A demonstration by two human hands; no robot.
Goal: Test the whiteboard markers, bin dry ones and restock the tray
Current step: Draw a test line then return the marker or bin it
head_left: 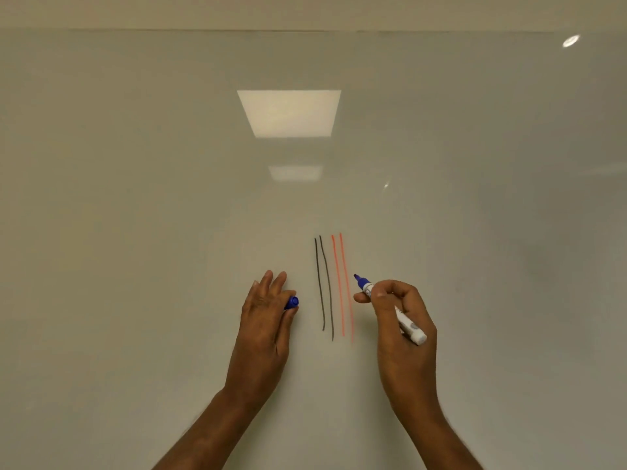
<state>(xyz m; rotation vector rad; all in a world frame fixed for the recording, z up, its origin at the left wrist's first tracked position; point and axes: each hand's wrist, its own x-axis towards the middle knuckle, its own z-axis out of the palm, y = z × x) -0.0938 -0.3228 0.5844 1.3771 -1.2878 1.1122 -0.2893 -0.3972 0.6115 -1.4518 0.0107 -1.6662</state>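
A white whiteboard fills the view. Two black lines and two red lines run down its middle. My right hand grips an uncapped blue marker with a white barrel, its blue tip pointing up-left just right of the red lines. Whether the tip touches the board I cannot tell. My left hand is left of the black lines, fingers stretched toward the board, and holds the blue cap between thumb and palm.
Ceiling lights reflect off the glossy board above the lines. The board's top edge runs across near the top of the view. No tray or bin is in sight.
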